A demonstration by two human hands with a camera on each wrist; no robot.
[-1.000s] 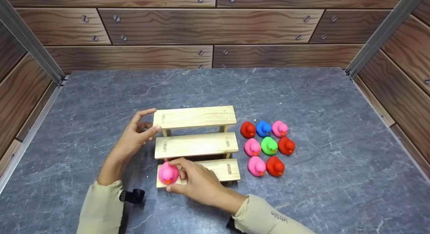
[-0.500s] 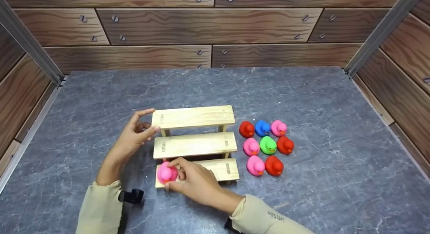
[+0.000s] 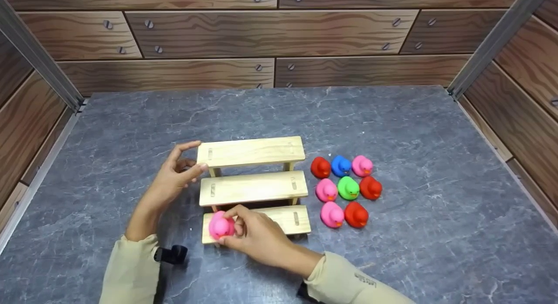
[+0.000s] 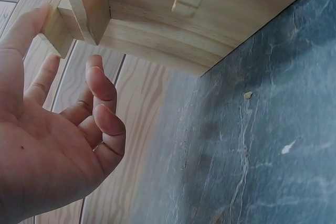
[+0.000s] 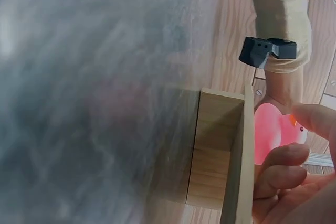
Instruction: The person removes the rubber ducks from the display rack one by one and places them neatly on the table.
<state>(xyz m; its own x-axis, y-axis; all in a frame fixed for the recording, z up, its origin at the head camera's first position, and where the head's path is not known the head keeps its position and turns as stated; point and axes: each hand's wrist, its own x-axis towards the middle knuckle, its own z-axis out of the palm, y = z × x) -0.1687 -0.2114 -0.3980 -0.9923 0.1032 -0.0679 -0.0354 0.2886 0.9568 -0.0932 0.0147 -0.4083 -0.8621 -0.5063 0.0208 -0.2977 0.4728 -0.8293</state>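
A three-tier wooden step stand (image 3: pixel 253 188) sits mid-table. On the left end of its bottom step is a pink rubber duck (image 3: pixel 221 226), facing front. My right hand (image 3: pixel 259 238) pinches this duck between thumb and fingers; the right wrist view shows the pink duck (image 5: pixel 270 132) beside the curled fingers. My left hand (image 3: pixel 172 175) holds the left end of the top step, thumb at the front corner and index finger at the back one. In the left wrist view, the other fingers of the left hand (image 4: pixel 63 129) curl free of the wood.
Right of the stand, several rubber ducks stand in rows on the grey marbled table (image 3: pixel 414 142): red (image 3: pixel 356 215), pink (image 3: pixel 332 215), green (image 3: pixel 348 188) and blue (image 3: pixel 341 165) ones. Wood-patterned panels (image 3: pixel 274 33) enclose the back and sides.
The pink duck and my right hand have shifted slightly right along the bottom step. My left hand stays at the top step, and the duck rows stand as before.
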